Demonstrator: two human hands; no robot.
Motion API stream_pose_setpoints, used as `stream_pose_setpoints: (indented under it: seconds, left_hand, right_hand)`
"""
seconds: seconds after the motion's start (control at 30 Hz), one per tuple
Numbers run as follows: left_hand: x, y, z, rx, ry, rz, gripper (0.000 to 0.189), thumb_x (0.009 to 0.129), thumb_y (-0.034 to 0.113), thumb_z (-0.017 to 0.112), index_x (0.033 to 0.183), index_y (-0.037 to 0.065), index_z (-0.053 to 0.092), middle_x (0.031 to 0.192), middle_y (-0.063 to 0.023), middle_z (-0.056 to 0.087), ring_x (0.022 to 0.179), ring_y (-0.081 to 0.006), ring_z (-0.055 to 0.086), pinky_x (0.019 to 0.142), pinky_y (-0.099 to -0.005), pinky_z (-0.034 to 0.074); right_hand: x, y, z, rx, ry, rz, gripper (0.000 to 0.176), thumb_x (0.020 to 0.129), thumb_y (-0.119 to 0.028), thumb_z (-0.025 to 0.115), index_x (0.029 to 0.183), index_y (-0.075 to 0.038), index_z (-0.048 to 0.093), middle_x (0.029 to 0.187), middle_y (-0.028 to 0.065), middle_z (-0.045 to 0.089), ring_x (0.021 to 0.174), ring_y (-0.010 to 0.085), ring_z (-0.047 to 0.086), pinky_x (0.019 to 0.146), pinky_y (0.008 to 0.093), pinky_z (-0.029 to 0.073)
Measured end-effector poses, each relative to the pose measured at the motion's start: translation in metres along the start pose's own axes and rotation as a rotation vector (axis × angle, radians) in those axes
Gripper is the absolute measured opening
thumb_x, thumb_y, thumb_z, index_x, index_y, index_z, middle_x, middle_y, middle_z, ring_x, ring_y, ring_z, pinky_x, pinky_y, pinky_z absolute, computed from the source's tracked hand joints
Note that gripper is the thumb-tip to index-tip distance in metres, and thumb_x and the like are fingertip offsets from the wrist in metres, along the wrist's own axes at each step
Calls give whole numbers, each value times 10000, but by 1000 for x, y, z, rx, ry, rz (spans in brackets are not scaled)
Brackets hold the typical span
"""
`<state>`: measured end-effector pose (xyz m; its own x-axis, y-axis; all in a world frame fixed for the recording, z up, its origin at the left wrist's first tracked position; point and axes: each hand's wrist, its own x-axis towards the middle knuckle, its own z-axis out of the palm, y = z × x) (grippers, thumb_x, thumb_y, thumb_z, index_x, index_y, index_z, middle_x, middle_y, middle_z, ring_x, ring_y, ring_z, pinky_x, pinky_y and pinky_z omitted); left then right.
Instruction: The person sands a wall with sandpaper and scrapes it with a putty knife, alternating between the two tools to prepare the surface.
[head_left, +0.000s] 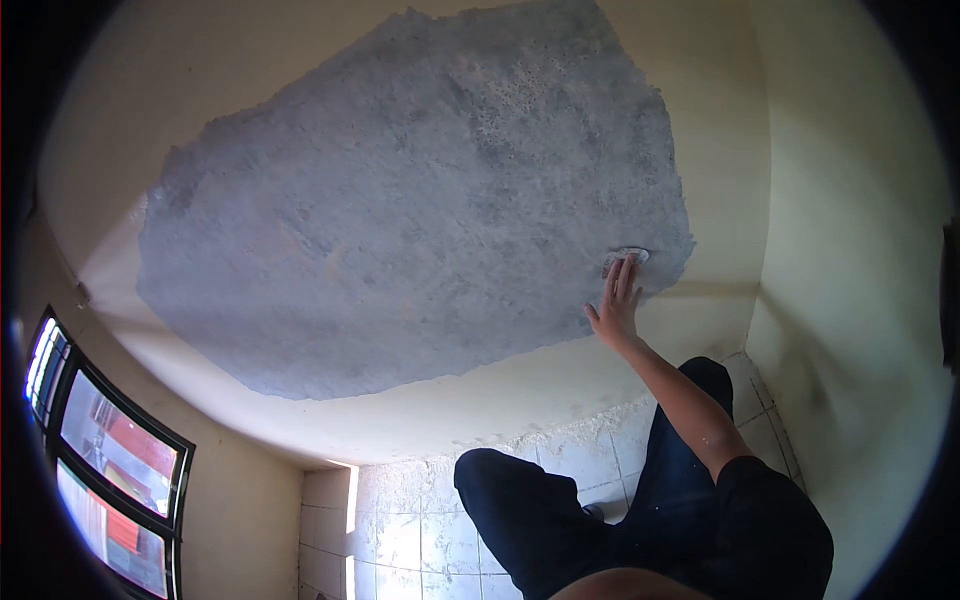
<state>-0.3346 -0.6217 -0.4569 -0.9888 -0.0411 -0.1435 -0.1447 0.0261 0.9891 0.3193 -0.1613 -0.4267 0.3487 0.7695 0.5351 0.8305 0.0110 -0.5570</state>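
Note:
My right hand [618, 312] reaches up to the wall with its fingers stretched out. Under the fingertips is a small, whitish-grey flat pad [630, 257], pressed against a large rough grey patch [420, 210] of the wall. The pad looks worn or dusty; its exact kind is hard to make out, and the fingers hide part of it. Pad and hand are near the patch's lower right edge. My left hand is out of view; at the bottom edge only a bare curved part of an arm [640, 585] shows.
Cream-painted wall [720, 180] surrounds the grey patch and meets a side wall [850, 250] at the right corner. Whitish dust and crumbs lie on the tiled floor [450, 500] along the wall's foot. My bent knees [520, 490] are close below. A dark-framed window [115, 450] is at lower left.

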Motion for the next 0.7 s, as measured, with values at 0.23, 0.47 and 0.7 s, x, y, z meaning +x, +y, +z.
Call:
stream_pose_setpoints:
  seconds: [0.23,0.47,0.7]
  left_hand:
    - [-242,90,210,-243,-691,336,447,987,148,464,1420,95,560,664,51,396,446,-32,323,362,-226,220]
    - [-390,76,320,-321,-1490,476,316,1064,106,479,1321,-29,604,698,62,472,529,-1,407,462,-196,311]
    - [-423,-19,375,164,-1902,-102,361,1089,205,517,1394,43,621,887,7,565,552,-36,414,486,-220,348]
  right_hand:
    - [6,3,-1,133,270,-106,1008,956,-218,751,1663,29,76,1674,326,61,1517,534,210,1197,629,292]
    - [4,5,-19,151,136,-122,1021,937,-179,764,1653,49,71,1650,360,48,1518,568,170,1207,591,305]
    - [1,16,-24,39,80,-169,1101,892,-185,813,1677,-22,59,1677,325,32,1529,560,195,1216,563,334]
